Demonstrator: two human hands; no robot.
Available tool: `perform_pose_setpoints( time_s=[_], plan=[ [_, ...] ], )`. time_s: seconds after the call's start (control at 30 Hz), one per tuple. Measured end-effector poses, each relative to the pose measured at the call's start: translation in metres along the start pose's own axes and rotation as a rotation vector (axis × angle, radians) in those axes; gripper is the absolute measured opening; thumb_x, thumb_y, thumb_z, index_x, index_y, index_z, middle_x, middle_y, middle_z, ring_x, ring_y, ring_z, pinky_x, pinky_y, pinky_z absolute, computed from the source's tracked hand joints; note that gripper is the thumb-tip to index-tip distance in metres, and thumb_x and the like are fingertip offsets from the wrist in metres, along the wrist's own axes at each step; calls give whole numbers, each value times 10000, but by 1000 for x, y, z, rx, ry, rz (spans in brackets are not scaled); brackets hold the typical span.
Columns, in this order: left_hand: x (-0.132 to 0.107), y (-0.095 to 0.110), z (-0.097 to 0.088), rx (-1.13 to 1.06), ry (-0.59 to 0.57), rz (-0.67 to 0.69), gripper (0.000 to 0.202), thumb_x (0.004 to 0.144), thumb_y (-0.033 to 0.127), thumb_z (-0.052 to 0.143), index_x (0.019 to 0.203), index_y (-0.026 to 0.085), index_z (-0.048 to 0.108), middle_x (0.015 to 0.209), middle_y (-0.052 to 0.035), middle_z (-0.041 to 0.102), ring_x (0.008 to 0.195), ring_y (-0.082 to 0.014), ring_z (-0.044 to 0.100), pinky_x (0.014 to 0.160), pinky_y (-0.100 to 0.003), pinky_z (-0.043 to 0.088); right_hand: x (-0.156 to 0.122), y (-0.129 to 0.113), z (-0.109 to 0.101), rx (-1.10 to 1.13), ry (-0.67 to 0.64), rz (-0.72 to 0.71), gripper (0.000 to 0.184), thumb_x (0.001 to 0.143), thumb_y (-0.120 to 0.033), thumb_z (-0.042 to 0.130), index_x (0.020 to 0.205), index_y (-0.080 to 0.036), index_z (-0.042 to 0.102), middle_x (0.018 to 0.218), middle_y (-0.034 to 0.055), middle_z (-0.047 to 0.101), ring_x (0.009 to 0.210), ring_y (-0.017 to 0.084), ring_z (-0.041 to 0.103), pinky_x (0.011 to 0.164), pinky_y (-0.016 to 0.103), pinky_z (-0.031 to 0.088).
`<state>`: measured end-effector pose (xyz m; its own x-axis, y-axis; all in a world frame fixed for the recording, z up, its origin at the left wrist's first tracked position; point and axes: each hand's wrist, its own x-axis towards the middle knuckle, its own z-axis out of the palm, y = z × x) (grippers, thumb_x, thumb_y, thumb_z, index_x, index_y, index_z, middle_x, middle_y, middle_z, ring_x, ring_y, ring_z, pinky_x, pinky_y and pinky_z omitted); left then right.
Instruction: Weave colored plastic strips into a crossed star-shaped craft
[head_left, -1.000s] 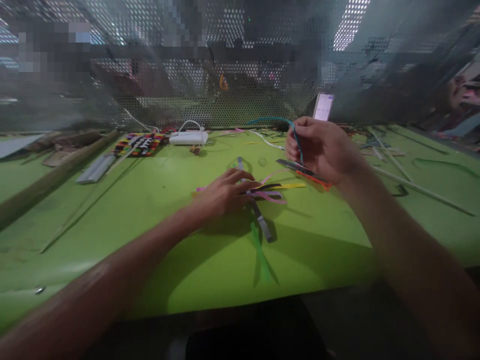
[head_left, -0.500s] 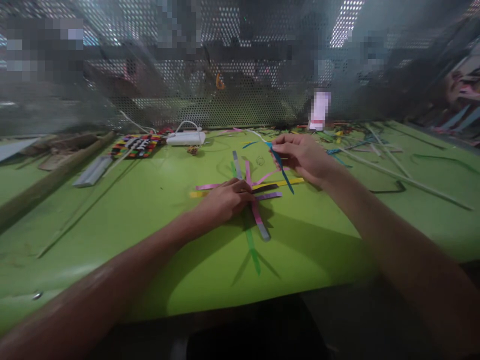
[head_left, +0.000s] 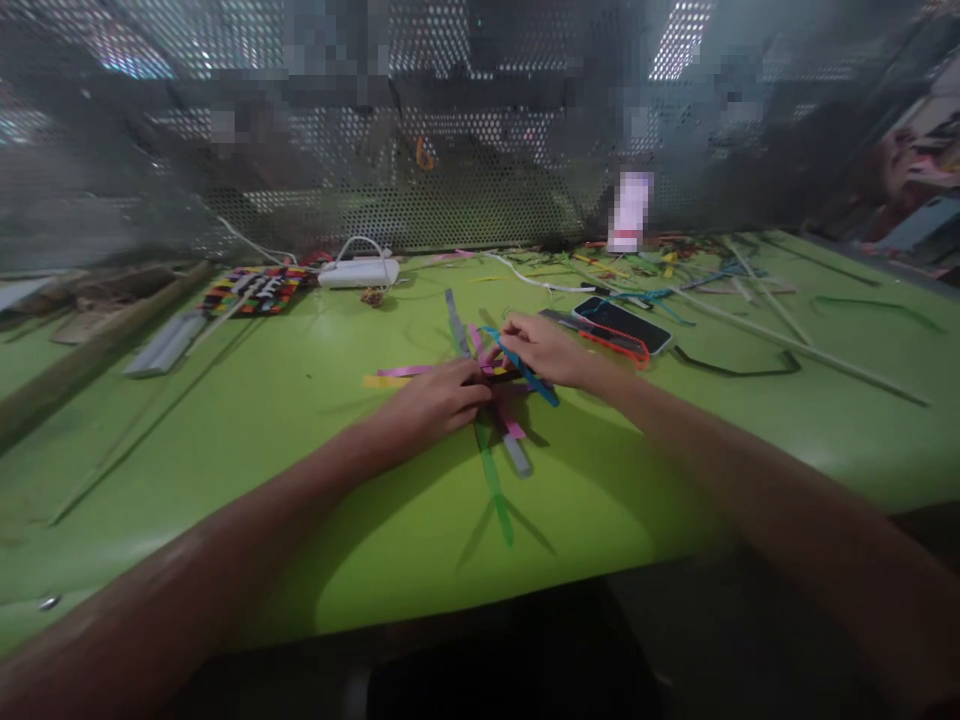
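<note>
Coloured flat strips cross one another in a star shape near the table's middle. My left hand (head_left: pixel 435 400) is closed over their crossing point, with the fingertips pinching it. A green strip (head_left: pixel 495 490) points toward me, a grey strip (head_left: pixel 454 322) points away, and a yellow strip (head_left: pixel 384 381) sticks out left beside a pink strip (head_left: pixel 405 372). My right hand (head_left: pixel 551 350) pinches a blue strip (head_left: pixel 537 383) at the right of the crossing, close to my left fingertips. The blue strip slants down to the right. My fingers hide the crossing itself.
A phone (head_left: pixel 626 325) with a red cord (head_left: pixel 619 345) lies right of my hands. Behind are a white power strip (head_left: pixel 358 273), a colourful woven piece (head_left: pixel 255 292) and loose strips (head_left: pixel 652 265). A long wooden pole (head_left: pixel 97 350) lies left. Perforated metal (head_left: pixel 495 190) stands behind the table.
My right hand has moved left and nearer with the blue strip, down to the crossing, uncovering the phone. My left hand still grips the strips. The whole view has shifted slightly.
</note>
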<state>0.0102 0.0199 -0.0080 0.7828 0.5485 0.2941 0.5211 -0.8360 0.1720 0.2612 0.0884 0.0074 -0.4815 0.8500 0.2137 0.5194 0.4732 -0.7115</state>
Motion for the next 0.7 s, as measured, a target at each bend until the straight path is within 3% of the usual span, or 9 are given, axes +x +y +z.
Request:
perform_pose_setpoints(
  time_s=[0.33,0.53,0.7],
  plan=[
    [-2,3,-7,-40,4,-35,359,1047,70,595,1245,201,864,1240,-134,784,1162,-278,740,1036,-440,642,0,8,11,197,-63,-35,143,1065,-300,600,927,-264,593,1033,73,852,944,233,783,836,351,591],
    [-2,2,-10,-83,26,-52,363,1063,75,560,1233,189,861,1254,-128,802,1162,-268,765,1047,-437,652,-1,5,12,6,10,-29,132,1022,-303,591,913,-229,599,914,42,729,825,202,615,763,320,477],
    [-3,1,-10,-90,41,-46,330,1064,94,576,1205,198,856,1265,-131,797,1206,-279,747,1083,-449,641,-2,4,10,-41,-16,-62,160,1017,-323,586,902,-215,615,887,29,682,797,189,551,742,308,423]
  ],
)
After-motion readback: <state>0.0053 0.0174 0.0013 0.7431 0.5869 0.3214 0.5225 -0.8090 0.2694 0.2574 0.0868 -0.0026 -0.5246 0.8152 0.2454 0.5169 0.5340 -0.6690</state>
